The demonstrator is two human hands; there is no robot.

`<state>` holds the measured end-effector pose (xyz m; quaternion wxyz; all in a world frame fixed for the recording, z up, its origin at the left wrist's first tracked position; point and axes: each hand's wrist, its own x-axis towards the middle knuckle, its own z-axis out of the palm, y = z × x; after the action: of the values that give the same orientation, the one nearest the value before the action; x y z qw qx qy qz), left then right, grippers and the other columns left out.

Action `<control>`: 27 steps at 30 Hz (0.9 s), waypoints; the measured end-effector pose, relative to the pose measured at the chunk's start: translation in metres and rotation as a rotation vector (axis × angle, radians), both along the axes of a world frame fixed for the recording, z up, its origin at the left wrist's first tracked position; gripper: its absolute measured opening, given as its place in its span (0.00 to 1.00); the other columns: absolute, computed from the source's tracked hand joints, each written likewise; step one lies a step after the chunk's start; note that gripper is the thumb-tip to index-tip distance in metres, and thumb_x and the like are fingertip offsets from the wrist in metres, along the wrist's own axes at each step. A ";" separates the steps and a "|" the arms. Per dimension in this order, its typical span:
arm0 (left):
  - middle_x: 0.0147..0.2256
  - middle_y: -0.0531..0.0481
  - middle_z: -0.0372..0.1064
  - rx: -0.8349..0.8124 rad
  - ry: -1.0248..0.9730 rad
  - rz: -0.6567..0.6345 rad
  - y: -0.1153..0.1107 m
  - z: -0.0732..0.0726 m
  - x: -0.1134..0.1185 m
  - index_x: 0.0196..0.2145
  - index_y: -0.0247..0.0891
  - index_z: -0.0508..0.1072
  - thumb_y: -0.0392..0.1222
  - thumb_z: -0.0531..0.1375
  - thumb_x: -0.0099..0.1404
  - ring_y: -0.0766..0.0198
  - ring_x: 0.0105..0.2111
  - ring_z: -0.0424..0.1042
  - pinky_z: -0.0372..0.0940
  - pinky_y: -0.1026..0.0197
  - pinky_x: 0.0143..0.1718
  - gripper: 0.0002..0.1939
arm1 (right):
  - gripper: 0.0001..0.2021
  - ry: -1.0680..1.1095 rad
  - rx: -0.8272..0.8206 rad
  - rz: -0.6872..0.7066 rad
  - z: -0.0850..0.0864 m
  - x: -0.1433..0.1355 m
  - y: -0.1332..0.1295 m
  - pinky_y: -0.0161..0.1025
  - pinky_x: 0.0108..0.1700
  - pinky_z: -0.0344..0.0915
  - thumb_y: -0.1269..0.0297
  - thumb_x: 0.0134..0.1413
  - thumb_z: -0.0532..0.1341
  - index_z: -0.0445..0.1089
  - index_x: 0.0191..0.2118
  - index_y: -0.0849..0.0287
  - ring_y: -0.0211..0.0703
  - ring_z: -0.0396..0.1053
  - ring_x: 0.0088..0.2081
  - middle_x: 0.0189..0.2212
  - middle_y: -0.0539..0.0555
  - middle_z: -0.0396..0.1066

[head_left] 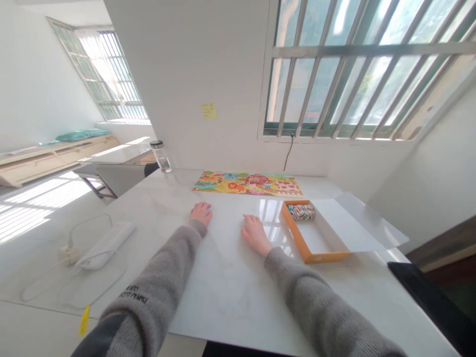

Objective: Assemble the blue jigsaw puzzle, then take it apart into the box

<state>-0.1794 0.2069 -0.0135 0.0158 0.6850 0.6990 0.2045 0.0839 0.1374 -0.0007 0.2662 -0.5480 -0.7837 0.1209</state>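
Note:
My left hand rests palm down on the white marbled table, its fingers laid out and holding nothing. Palm down as well, my right hand lies on the tabletop with its fingers stretched forward and nothing in them. Beyond both hands, along the wall, a colourful illustrated sheet with a lion and a red barn lies flat; neither hand touches it. To the right of my right hand, an orange-edged box holds a packed block of small multicoloured pieces at its far end.
A translucent sheet extends right from the box. A clear bottle stands at the table's far left corner. At left are a white power strip and its cable. A yellow note and a barred window are on the wall.

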 end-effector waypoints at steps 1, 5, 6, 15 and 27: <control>0.54 0.43 0.67 -0.006 0.007 0.038 0.005 0.001 -0.012 0.50 0.43 0.73 0.39 0.54 0.66 0.50 0.57 0.62 0.60 0.52 0.57 0.17 | 0.23 -0.041 -0.005 -0.018 0.000 -0.005 0.013 0.47 0.62 0.55 0.71 0.59 0.53 0.63 0.60 0.64 0.52 0.60 0.59 0.56 0.63 0.67; 0.57 0.43 0.67 -0.028 -0.001 0.135 0.030 0.002 -0.047 0.53 0.42 0.70 0.38 0.53 0.66 0.50 0.59 0.60 0.58 0.51 0.59 0.19 | 0.21 -0.150 0.019 -0.043 0.003 -0.021 0.054 0.47 0.64 0.50 0.69 0.60 0.53 0.66 0.57 0.65 0.52 0.58 0.61 0.59 0.64 0.65; 0.58 0.42 0.66 -0.032 -0.005 0.151 0.036 0.003 -0.053 0.55 0.41 0.70 0.38 0.52 0.66 0.50 0.60 0.59 0.58 0.50 0.60 0.20 | 0.20 -0.168 0.025 -0.047 0.003 -0.024 0.062 0.48 0.64 0.48 0.68 0.61 0.52 0.66 0.57 0.65 0.52 0.57 0.61 0.60 0.64 0.64; 0.58 0.38 0.66 -0.063 -0.085 0.268 0.090 0.005 -0.075 0.61 0.38 0.63 0.38 0.52 0.65 0.47 0.63 0.57 0.55 0.44 0.62 0.26 | 0.20 -0.233 0.076 -0.087 0.002 -0.035 0.104 0.52 0.63 0.46 0.63 0.64 0.52 0.63 0.59 0.63 0.56 0.55 0.61 0.62 0.66 0.61; 0.58 0.43 0.66 -0.038 -0.183 0.316 0.110 0.010 -0.082 0.58 0.46 0.65 0.47 0.56 0.64 0.46 0.61 0.58 0.53 0.44 0.62 0.25 | 0.26 -0.173 0.017 -0.141 0.002 -0.035 0.125 0.51 0.64 0.45 0.60 0.61 0.53 0.58 0.64 0.63 0.57 0.53 0.63 0.63 0.66 0.59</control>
<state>-0.2611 0.3173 -0.0037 0.0598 0.5448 0.7974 0.2526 0.0488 0.2628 0.0008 0.2101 -0.6078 -0.7643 0.0475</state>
